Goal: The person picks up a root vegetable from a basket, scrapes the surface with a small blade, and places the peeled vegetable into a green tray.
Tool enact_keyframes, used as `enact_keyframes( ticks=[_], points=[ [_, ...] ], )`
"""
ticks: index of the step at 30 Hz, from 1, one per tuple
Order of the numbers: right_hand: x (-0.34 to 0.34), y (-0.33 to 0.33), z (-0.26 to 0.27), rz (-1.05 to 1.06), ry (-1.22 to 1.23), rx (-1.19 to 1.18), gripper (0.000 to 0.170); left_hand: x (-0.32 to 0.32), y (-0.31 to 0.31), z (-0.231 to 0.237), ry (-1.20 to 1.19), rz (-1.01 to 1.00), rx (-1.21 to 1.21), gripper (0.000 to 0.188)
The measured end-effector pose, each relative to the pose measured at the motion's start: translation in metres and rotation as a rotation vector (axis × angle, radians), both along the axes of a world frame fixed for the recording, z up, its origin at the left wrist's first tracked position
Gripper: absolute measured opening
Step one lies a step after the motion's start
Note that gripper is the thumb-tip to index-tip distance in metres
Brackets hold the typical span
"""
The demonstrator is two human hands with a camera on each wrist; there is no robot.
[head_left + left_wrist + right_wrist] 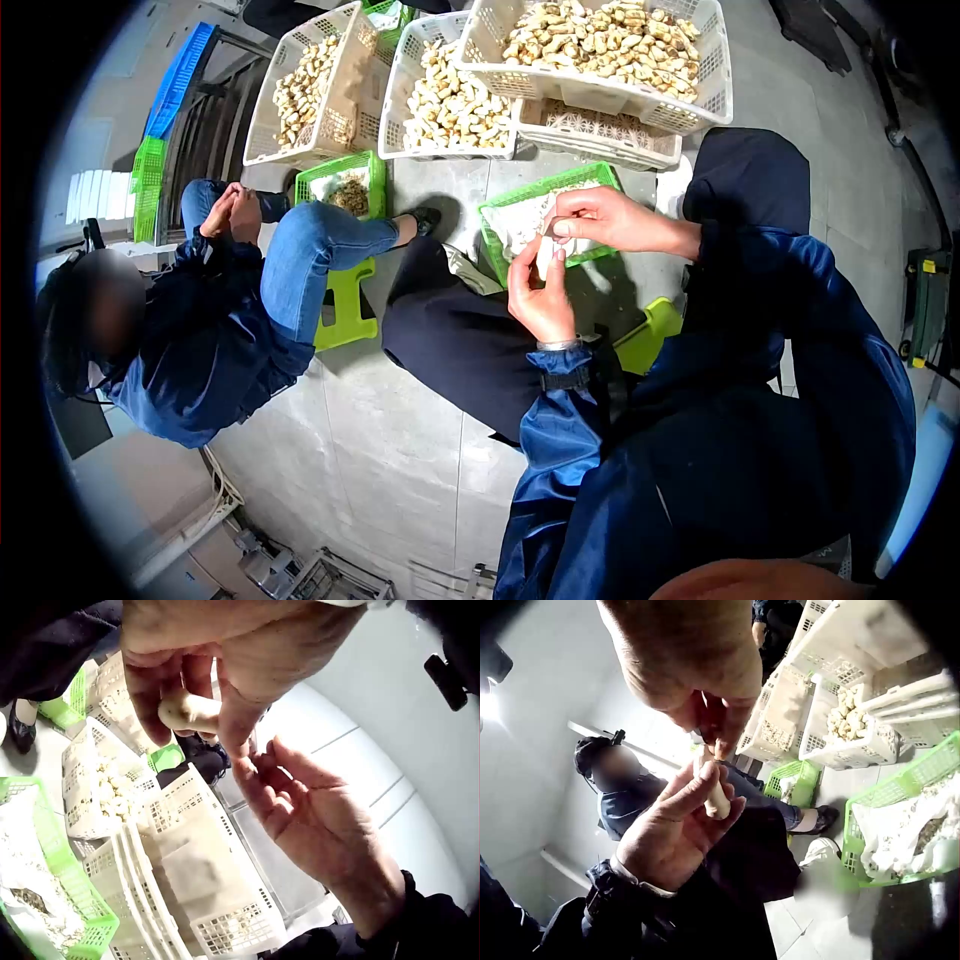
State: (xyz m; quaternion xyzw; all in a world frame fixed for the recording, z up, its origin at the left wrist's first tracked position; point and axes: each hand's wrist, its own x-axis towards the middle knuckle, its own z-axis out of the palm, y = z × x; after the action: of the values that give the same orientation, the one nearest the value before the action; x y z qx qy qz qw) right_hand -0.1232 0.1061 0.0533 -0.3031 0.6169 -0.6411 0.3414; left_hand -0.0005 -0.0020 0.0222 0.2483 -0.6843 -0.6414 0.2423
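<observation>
A pale mushroom (546,258) with a rounded cap and thick stem is between my two hands. My left hand (545,305) grips it, thumb along one side and fingers curled round the other. In the left wrist view, the mushroom's cap (176,711) pokes out past the fingers. My right hand (620,220) comes in from the right and pinches at the mushroom's other end. Cannot tell what small thing its fingertips hold, as they hide most of it. Beneath the hands, a green basket (851,840) holds a white liner with pale scraps.
White crates of mushrooms stand ahead: one at the left (258,130), one in the middle (392,125), one stacked higher at the right (640,92). A person (190,350) sits at the left beside another green basket (378,185). A green stool (345,310) stands there.
</observation>
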Motion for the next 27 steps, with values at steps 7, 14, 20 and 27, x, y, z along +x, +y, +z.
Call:
enact_keyframes(
  ticks=[7,14,20,27],
  points=[
    [-0.002,0.003,0.003,0.019,0.309,0.113,0.015,0.001,-0.001,0.001,-0.029,-0.014,-0.031,0.031],
    [-0.025,0.005,-0.02,0.002,0.06,0.338,0.018,0.001,0.001,0.011,-0.045,-0.075,0.54,0.046],
    [-0.03,-0.014,0.017,0.249,-0.359,0.15,0.021,-0.002,-0.005,0.006,-0.012,-0.145,0.588,0.051],
    [-0.122,-0.088,0.013,-0.074,-0.385,-0.088,0.022,-0.012,-0.006,0.018,-0.051,-0.087,0.605,0.046]
  ],
)
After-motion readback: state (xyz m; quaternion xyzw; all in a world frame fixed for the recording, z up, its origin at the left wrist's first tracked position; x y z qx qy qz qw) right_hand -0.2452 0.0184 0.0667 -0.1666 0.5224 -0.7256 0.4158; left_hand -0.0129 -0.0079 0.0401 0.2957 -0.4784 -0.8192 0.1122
